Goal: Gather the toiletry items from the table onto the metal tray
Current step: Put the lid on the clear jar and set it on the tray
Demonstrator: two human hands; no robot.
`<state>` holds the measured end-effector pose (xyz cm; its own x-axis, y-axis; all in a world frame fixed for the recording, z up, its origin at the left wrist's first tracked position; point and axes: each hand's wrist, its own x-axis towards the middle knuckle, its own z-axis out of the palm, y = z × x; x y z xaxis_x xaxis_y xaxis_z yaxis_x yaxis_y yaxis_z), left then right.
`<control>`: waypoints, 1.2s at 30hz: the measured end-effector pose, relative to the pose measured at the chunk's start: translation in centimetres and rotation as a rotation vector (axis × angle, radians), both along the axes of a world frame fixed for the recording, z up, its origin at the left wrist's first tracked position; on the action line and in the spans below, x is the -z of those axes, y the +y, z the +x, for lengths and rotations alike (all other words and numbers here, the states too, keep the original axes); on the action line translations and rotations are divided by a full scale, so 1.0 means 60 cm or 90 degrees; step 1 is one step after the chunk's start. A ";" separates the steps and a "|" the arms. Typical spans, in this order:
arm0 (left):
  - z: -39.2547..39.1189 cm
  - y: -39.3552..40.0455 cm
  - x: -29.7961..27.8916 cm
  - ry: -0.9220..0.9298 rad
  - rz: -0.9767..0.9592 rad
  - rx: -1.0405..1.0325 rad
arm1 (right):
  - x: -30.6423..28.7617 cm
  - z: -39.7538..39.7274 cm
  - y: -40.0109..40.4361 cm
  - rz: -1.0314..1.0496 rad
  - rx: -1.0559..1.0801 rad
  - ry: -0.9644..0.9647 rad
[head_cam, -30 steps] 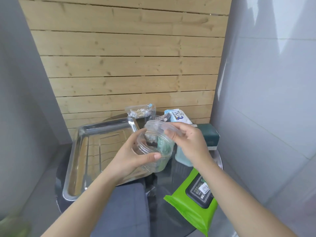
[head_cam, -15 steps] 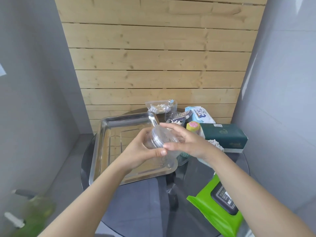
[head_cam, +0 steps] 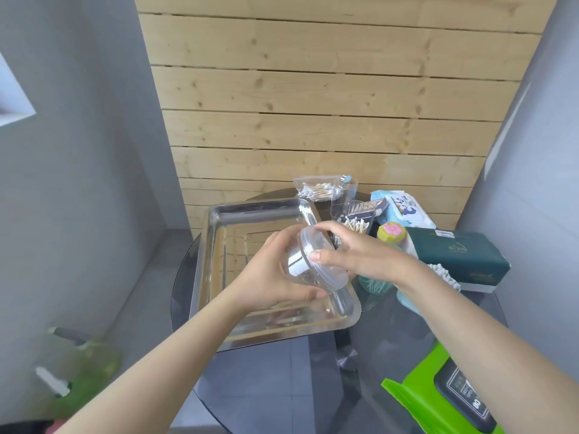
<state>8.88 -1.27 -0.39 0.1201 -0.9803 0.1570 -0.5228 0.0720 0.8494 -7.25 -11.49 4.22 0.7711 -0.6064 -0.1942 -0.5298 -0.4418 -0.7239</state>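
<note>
I hold a clear plastic jar tilted over the right part of the empty metal tray. My left hand grips the jar's body from below. My right hand is closed on its clear lid, which sits on the jar's mouth. On the glass table to the right lie a bag of cotton swabs, a clear box of swabs, a blue wipes pack, a round pink-and-green item, a dark green tissue box and a green wipes pack.
The round dark glass table stands in a corner, with a wood-plank wall behind and grey walls at both sides. A teal item lies partly hidden under my right wrist. A blurred green object is at the lower left, off the table.
The view has shifted, so the tray and items sit further right. The lid, held apart at the jar's mouth earlier, now sits on it, and the jar is tilted over the tray.
</note>
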 end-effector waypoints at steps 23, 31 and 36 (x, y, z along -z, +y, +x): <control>-0.005 0.007 0.014 0.069 0.058 -0.019 | 0.010 0.016 0.016 -0.034 0.037 -0.011; -0.015 0.008 0.016 -0.079 -0.013 -0.075 | 0.017 0.027 0.027 -0.086 0.129 -0.011; 0.017 0.002 0.008 0.127 0.048 -0.029 | 0.017 0.012 0.008 0.126 -0.038 -0.030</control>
